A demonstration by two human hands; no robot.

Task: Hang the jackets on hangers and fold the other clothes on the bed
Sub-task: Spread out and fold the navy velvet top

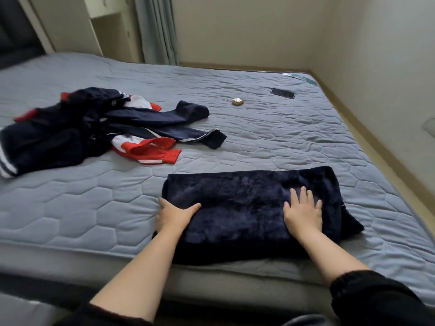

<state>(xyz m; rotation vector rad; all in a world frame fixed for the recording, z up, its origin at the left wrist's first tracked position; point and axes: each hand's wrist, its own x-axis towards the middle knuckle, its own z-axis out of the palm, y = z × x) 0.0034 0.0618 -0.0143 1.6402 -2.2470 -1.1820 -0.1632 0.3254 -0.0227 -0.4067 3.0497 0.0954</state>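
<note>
My right hand lies flat on the folded dark blue garment, palm down, fingers straight and spread, pressing on its right half. My left hand holds the garment's left edge: the thumb stretches across the top of the cloth and the fingers go down along the side by the mattress. I cannot tell how far they reach under it. The garment is a thick, fuzzy rectangle lying across the near part of the bed, its near edge just at the mattress rim, and a loose flap sticks out at its right end.

My black sleeves are pushed up, leaving the forearms bare.

Farther back on the left of the bed lies a heap of clothes in navy, red and white, unfolded, with sleeves trailing toward the middle. Well beyond the garment, toward the far right, a small gold-coloured thing and a dark phone lie on the grey quilted cover, apart from each other. A grey curtain hangs behind the bed.
</note>
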